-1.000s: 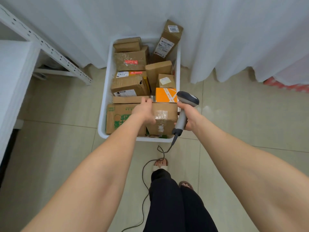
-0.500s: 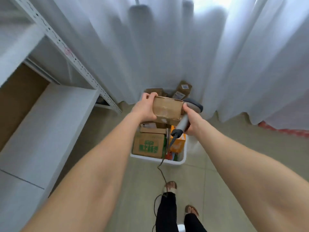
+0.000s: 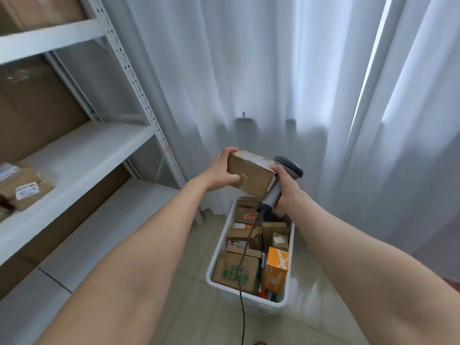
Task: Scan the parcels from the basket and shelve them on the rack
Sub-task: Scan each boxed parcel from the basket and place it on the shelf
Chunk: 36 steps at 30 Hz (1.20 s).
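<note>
Held above the basket (image 3: 219, 250), a brown parcel (image 3: 251, 174) sits between my hands: my left hand (image 3: 221, 170) grips its left end, and my right hand (image 3: 286, 192), wrapped round the corded scanner (image 3: 288, 165), touches the other. For a clean scan I'd turn the label towards the scanner head, with the rack (image 3: 82, 155) waiting on the left.

One left hand (image 3: 221, 174), one right hand (image 3: 286, 192), one scanner (image 3: 290, 166), one held parcel (image 3: 251, 174), one basket (image 3: 249, 298)

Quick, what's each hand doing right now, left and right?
Left hand: grips the brown parcel by its left end.
Right hand: holds the scanner by its handle.
</note>
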### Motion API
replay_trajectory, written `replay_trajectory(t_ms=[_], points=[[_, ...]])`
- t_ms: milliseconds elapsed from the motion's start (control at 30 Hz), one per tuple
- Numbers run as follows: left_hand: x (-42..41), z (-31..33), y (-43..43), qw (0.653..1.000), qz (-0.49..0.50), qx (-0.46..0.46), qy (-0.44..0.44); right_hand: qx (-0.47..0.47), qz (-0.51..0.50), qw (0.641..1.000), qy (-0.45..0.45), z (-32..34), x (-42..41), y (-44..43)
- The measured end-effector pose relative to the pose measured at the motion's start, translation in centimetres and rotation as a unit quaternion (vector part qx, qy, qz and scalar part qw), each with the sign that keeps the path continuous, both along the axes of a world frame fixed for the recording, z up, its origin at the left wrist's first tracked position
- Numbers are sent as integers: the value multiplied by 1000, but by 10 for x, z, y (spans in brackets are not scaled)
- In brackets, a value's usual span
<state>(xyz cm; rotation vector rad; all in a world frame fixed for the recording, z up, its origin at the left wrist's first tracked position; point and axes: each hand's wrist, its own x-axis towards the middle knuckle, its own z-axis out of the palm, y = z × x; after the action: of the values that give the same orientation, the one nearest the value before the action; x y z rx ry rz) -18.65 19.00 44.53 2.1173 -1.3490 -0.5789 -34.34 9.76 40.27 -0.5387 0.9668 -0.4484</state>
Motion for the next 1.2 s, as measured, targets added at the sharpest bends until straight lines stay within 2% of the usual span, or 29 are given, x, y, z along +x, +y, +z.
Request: replay_trajectory(t_ms=[67,167,200,300,400,633,833,1033,1200], points=[[-8,16,7,986,96,-52,126,-38,-9,999,-20,9,1,9],[-12,31,23,924,242,-89,282,-73,-11,996,-56,17,-3,22],[-13,34,31,911,258,-72,312,-84,-2,994,-69,19,-5,26],[-13,37,57,901,262,16,345,-120,39,988,-92,21,-9,37],[-7,37,75,879,267,6,394,-134,53,983,-112,24,-8,45],[4,26,106,857,258,-3,447,-182,84,979,-43,34,9,61],[24,11,124,870,308,-44,383,-247,80,966,10,40,37,83],[52,-1,147,851,339,-117,384,-256,152,955,6,58,58,119],[77,-2,164,845,333,-135,395,-269,160,950,10,72,81,150]])
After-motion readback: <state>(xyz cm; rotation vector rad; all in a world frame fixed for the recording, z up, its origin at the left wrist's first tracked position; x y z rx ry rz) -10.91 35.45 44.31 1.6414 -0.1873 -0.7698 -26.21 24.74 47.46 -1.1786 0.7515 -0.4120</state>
